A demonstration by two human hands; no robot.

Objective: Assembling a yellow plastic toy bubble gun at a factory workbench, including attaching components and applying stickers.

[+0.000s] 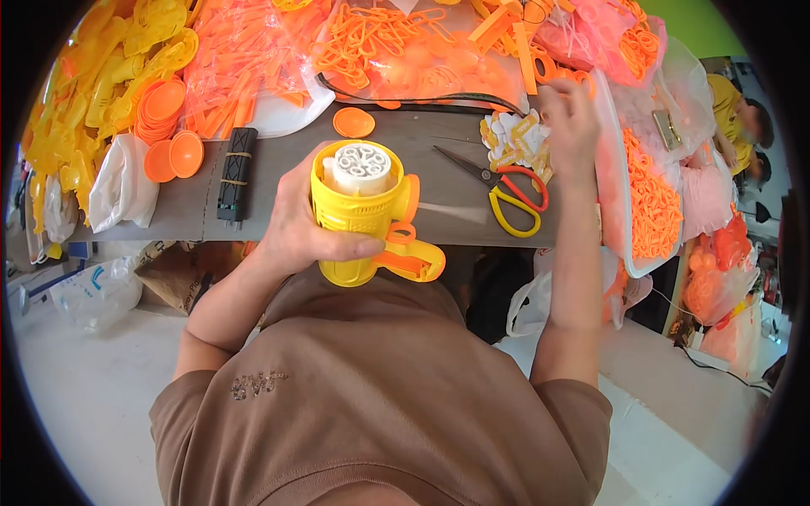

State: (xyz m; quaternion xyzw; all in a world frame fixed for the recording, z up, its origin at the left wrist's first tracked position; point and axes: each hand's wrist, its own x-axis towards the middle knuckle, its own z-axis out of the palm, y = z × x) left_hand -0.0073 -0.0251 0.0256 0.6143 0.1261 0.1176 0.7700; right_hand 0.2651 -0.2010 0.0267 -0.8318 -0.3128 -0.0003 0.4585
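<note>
Yellow housing [344,221] stands roughly upright in the air at the counter's near edge, left hand [291,211] grasping it round the side, thumb across the front. Right hand [569,118] is raised toward the far right corner, fingers bent, motion-blurred; cannot tell whether it holds anything. State of the build, as I judge it: partway. White cluster of ring-mouthed tubes [361,164] sits inside the housing's open top; orange rounded piece [409,198] and orange hollow handle [433,261] are at its right side, whether fixed or only resting unclear. Top mouth lacks any cover, so closing up looks undone; the rest cannot be told. Materials: housing glossy, rigid plastic, a ribbed cylinder with raised relief; the tubes matte white, round, honeycomb-like. Counter [287,211] dull grey, smooth. Along its left part, shallow orange dishes [186,154] and a black ridged bar [235,179] bound with thin bands; toward the right edge, scissors [515,190] with slim dark blades and red and yellow loops, beside a heap of flat, glossy cut labels [515,139]. At the right edge, a smooth-rimmed white tub [620,198] of small orange rings [654,207]. Far left corner: thin-walled, translucent yellow shells [110,84], heaped.
</note>
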